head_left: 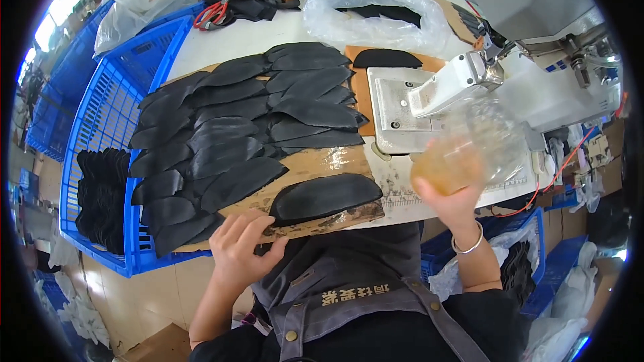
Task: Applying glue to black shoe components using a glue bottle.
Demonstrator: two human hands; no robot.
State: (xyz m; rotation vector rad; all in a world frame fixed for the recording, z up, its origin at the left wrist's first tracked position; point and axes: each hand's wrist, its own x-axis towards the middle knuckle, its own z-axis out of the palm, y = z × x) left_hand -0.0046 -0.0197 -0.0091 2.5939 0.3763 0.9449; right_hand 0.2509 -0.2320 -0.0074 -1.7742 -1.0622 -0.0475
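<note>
My right hand (449,188) grips a clear plastic bottle (496,137) with yellowish contents, tilted and smeared by motion in front of the sewing machine (463,77). What kind of liquid it holds I cannot tell. At the front edge of a brown board (322,167), my left hand (241,245) rests with its thumb apart from the fingers. Its fingertips are beside the left end of a single curved black piece (327,199), which lies flat. Behind it, many overlapping black pieces (228,127) spread in rows over the board.
At the left, a blue crate (100,154) holds stacked black wavy pieces (102,201). Another black piece (387,58) lies behind the machine's plate. Red-handled scissors (213,13) and a clear plastic bag (376,7) lie at the back. More blue crates (537,245) stand lower right.
</note>
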